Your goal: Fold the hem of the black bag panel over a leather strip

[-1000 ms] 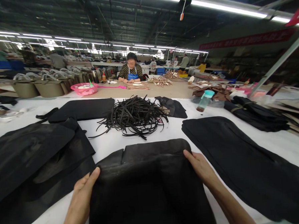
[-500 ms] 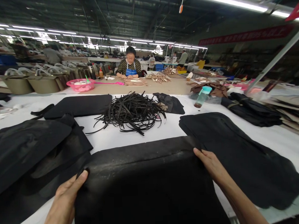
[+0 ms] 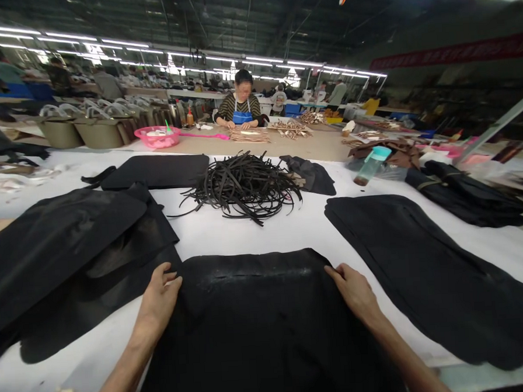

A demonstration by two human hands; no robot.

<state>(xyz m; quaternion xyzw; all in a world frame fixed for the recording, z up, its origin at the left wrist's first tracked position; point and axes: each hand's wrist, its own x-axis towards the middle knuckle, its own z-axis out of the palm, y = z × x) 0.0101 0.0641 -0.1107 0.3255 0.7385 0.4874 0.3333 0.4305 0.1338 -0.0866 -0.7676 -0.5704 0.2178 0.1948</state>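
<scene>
A black sheet of leather-like material [image 3: 259, 325] spreads in front of me, with pale scuffs along a crease near its far edge. My left hand [image 3: 159, 298] is at its upper left edge, thumb and curled fingers closed at the border. At the upper right edge my right hand [image 3: 354, 290] pinches the sheet between thumb and fingers. Left of it lies a loose pile of black pieces [image 3: 66, 229], and on the right a neat stack of similar black pieces [image 3: 431, 263]. A heap of thin black strips [image 3: 247, 185] sits beyond the sheet.
Everything lies on a white-covered table [image 3: 246, 238]. Farther back are a flat black panel [image 3: 155, 171], a teal-lidded bottle [image 3: 373, 165] and a pink basin [image 3: 157, 138]. A person [image 3: 240, 106] sits across the table, hands on brown pieces. Olive bags [image 3: 95, 131] stand at left.
The black sheet has come lower and flatter toward the table, with both hands at its edges. My left hand's fingers show more beside the border. The view has turned slightly left.
</scene>
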